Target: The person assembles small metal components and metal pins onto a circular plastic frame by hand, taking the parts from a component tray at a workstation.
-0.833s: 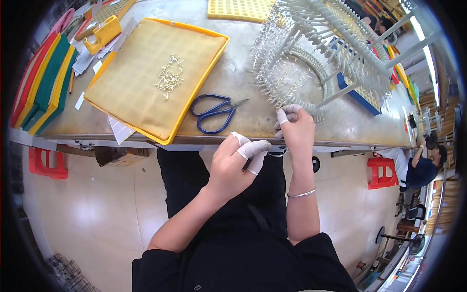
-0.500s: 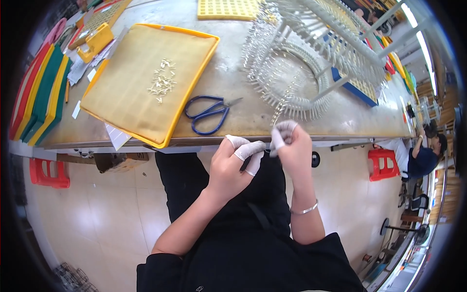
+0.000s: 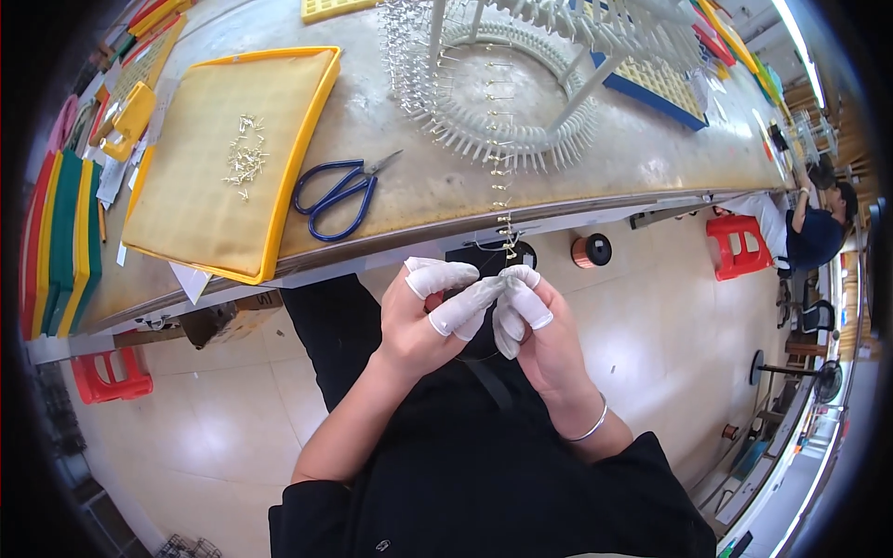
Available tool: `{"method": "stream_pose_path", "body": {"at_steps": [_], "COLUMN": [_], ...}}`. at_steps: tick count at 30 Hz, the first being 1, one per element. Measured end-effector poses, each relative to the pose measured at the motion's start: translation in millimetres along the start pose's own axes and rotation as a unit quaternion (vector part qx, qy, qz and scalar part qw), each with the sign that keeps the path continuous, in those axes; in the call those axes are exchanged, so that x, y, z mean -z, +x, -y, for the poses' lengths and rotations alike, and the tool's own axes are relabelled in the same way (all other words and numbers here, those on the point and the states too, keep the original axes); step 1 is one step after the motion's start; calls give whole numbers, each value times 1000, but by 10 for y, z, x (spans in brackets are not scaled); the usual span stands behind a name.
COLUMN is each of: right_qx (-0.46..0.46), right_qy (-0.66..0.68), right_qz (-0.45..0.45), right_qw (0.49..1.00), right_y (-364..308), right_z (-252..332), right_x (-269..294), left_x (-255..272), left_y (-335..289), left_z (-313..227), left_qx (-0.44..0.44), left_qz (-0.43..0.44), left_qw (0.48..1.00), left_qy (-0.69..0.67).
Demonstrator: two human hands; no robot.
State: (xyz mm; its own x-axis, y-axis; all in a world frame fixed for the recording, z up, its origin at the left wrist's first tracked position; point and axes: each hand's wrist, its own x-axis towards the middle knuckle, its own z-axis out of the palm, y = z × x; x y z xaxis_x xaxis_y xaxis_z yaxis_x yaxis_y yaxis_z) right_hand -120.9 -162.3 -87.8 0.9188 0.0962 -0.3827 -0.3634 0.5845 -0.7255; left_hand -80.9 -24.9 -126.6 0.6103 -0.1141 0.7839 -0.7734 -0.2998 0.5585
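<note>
A thin wire strung with small gold-coloured pins (image 3: 499, 191) hangs from the white rack over the table's front edge to my fingertips. My left hand (image 3: 419, 312) and my right hand (image 3: 539, 321) wear white finger cots and meet in a close pinch at its lower end. My right fingers grip the wire there. The left fingertips press against the same spot, and what lies between them is hidden. Something small and red shows within the left hand. To the left lie blue-handled scissors (image 3: 339, 197), beside a yellow-rimmed tray (image 3: 177, 177) with loose small metal pins (image 3: 246, 158).
A round white rack with many prongs (image 3: 577, 116) stands on the metal table (image 3: 400, 200). Behind it is a blue-edged tray (image 3: 656, 93). Coloured boards (image 3: 65, 246) stack at far left. A wire spool (image 3: 592, 249) and red stools (image 3: 739, 248) are beyond; another person sits at far right.
The view has turned, shifting the table left. My right hand has come down to meet my left, and the pin-strung wire now reaches straight to both fingertips.
</note>
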Motion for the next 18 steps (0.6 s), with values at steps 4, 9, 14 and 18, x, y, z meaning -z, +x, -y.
{"method": "stream_pose_path", "body": {"at_steps": [4,9,14,18], "right_qx": [-18,-28,-17,182], "right_qy": [34,75,-58,-310], "right_qz": [18,26,-7,-16], "right_qw": [999,996,998,933], "right_y": [-38,-128,-115,109], "right_z": [-22,-55,8,228], "right_x": [-5,-23,-99,-106], "left_x": [-8,-65,-104,-76], "left_y": [31,34,39,68], "left_z": [13,38,68,-66], "left_qx": [-24,-35,11,300], "left_qz": [9,4,-28,-31], "left_qw": [1000,999,999,925], "left_qy": [17,18,-14,-232]}}
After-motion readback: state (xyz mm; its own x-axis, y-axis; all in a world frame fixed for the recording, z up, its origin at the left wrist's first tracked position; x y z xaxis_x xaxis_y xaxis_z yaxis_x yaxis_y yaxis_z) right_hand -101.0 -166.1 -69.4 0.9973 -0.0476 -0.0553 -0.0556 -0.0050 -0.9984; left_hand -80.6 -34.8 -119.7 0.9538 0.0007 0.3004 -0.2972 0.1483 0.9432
